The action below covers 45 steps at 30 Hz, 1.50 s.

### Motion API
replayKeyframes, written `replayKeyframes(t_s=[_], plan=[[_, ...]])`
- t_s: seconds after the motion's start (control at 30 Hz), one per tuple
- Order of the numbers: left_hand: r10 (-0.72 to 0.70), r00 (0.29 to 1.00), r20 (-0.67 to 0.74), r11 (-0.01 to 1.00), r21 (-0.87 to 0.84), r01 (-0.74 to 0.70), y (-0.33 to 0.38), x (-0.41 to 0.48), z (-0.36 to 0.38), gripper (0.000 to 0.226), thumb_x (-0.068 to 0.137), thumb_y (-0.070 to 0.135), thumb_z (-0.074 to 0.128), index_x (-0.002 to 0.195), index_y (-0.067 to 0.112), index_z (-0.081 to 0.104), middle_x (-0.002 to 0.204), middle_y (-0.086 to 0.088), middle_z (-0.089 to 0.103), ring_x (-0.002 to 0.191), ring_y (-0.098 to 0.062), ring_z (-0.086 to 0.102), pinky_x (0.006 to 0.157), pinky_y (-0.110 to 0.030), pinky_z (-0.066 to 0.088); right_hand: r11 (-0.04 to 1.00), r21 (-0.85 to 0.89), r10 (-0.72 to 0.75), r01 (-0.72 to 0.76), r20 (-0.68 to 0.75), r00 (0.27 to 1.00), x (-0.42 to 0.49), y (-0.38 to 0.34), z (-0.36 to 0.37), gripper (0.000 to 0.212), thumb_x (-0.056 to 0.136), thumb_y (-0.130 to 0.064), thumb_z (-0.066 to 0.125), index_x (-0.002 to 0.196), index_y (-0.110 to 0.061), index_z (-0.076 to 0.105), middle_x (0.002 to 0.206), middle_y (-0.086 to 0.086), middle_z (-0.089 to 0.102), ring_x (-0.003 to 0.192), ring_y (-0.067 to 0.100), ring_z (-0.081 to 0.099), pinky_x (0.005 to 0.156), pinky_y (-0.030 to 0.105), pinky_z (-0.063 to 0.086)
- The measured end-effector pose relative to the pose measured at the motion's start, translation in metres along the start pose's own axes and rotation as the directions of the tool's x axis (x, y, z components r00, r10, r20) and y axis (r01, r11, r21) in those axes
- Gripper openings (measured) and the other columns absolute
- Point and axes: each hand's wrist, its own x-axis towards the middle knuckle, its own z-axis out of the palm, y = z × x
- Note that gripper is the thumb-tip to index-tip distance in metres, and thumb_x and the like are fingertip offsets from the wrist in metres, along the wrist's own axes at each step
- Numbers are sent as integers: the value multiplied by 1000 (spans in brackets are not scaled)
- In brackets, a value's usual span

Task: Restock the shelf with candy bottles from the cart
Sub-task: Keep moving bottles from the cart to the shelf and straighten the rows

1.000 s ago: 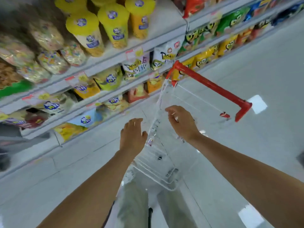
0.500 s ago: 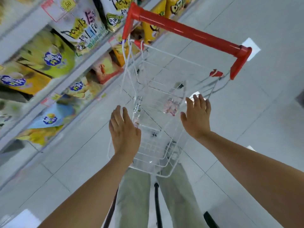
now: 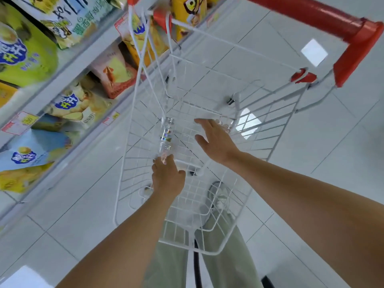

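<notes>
You are at the pick-up stage, and no stocking shows as done from here. The cart (image 3: pixel 207 251) sits in front of you with its red handle (image 3: pixel 311 15) at 1 o'clock. One clear candy bottle (image 3: pixel 166 136) lies on its side on the wire floor of the basket, pointing toward 12 o'clock. Your left hand (image 3: pixel 168 179) is at the bottle's near end, with the fingertips touching or just over it; I cannot tell whether they have closed on it. Your right hand (image 3: pixel 218 142) is spread with straight fingers and holds nothing. It reaches toward a second bottle (image 3: pixel 225 125) at its 1 o'clock, which is partly hidden behind the fingers. The shelf (image 3: pixel 68 67) runs along your 9 to 11 o'clock and shows only snack bags (image 3: pixel 22 48) in this view, with no candy bottles. As I judge it, both bottles are left to grasp, lift out and carry to the shelf, and I see no others in the basket.
</notes>
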Motion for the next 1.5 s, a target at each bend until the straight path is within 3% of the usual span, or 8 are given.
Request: replayKeyframes(t_s=[0.13,0.4,0.67,0.8,0.97,1.23,1.37,1.5], plan=[[-58,998,-38,997,-61,55,-11,15,22,69,94,25,53,152,16,17,151,-21,17,135,-35,25,105,-43,33,998,39,-47,44,102,994,32,1,23,49,102,-27,45,148,-16,33,147,10,39,127,26,49,98,31,37],[-112,987,-111,973,-215,86,-18,26,41,80,92,18,53,153,32,3,149,-15,20,126,-32,37,103,-43,39,995,16,-103,102,246,964,88,-4,62,51,101,-29,46,149,-21,31,153,5,28,130,24,45,106,35,38],[-161,933,-321,944,-325,51,-21,38,50,56,94,16,55,142,29,29,127,-13,43,111,-27,46,92,-38,47,997,19,-74,72,154,985,111,3,73,51,95,-21,58,142,-20,40,135,15,36,99,24,53,88,33,48],[-184,918,-351,930,-364,47,-18,44,49,46,94,15,56,134,27,36,120,-11,42,100,-26,54,81,-41,53,994,80,-80,71,110,991,113,5,76,50,87,-19,68,132,-19,47,121,12,48,90,22,56,76,26,40],[-222,902,-369,898,-438,42,-11,49,51,39,93,5,53,125,24,40,112,-11,41,83,-22,49,66,-30,42,984,165,-88,73,84,993,110,9,73,50,80,-18,75,121,-14,47,101,3,59,86,21,59,77,35,51],[-202,961,-190,817,-573,58,-6,41,36,60,85,3,56,138,6,30,133,-17,40,118,-30,42,97,-37,41,933,356,2,-49,131,991,86,6,49,50,85,-18,72,122,-14,39,89,-4,55,77,12,57,63,19,47],[-214,977,-16,587,-801,116,-1,16,9,24,84,7,58,107,13,57,115,-21,60,87,-27,62,75,-43,57,914,404,-45,-35,186,982,61,-14,16,49,88,-18,69,124,-13,37,90,-4,52,77,12,57,62,15,49],[-153,988,-23,425,-904,45,9,-24,-30,35,80,3,65,109,14,51,100,-14,65,88,-29,64,82,-48,53,882,470,-67,-33,194,979,34,-48,-23,44,88,-23,69,122,-21,40,95,0,55,87,21,62,78,40,56]])
